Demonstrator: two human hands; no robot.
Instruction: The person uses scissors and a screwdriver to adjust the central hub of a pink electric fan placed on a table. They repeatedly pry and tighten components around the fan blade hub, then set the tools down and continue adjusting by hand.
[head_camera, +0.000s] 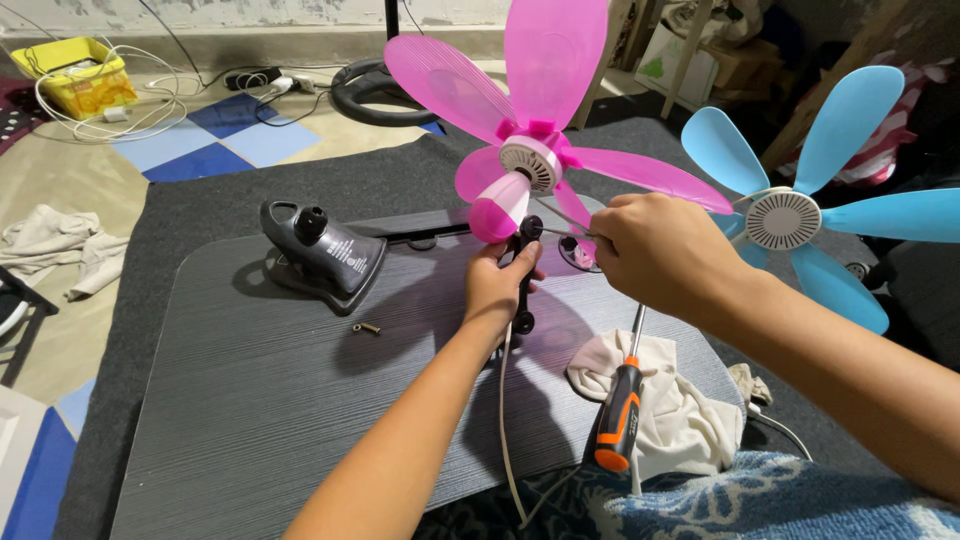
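Observation:
A pink fan (531, 160) with several translucent pink blades and a white hub stands tilted over the dark wood-grain board (270, 400). My left hand (497, 283) grips the fan's black neck piece just under the pink motor housing. My right hand (662, 252) is closed on a thin metal tool or pin whose tip points left at the black neck. A white cable hangs down from the neck past my left forearm. A black fan base (325, 250) lies on the board to the left, with a small screw (367, 328) beside it.
A black-and-orange screwdriver (620, 405) lies on a white cloth (670, 400) at the board's right edge. A blue fan (790, 215) stands at the right. A yellow box (75, 75) with white cables, a black ring stand (375, 90) and a rag (55, 245) lie on the floor.

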